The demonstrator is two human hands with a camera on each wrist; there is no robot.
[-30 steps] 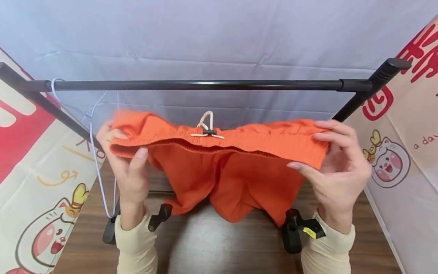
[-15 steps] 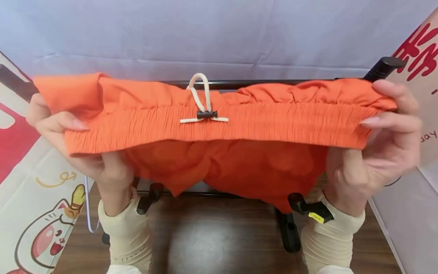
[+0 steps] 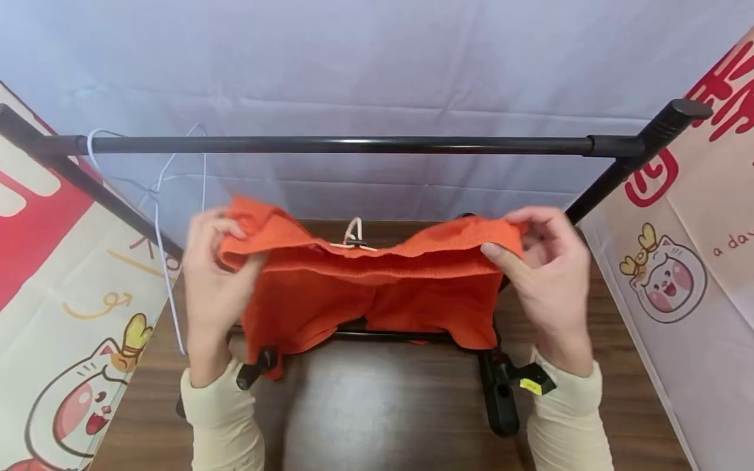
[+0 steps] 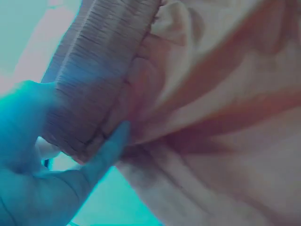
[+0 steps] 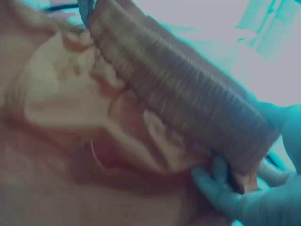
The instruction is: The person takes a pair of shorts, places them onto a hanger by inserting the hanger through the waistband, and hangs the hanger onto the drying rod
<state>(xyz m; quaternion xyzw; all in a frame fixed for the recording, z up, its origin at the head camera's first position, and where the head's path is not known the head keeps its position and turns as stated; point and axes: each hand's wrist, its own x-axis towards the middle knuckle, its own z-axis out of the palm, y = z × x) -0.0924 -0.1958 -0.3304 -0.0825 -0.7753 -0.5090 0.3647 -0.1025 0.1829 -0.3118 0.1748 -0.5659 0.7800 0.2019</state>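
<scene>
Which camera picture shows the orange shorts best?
The head view, because it shows the orange shorts nearly whole. Both wrist views are close-ups, oddly tinted, showing just part of the gathered waistband and some creased cloth beside it.

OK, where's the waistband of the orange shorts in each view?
Head: the waistband spans the centre, between left hand and right hand.
Left wrist: waistband slants through the upper left.
Right wrist: waistband slants from the top down toward the right.
Shared landmark: fingers gripping a waistband end.
</scene>
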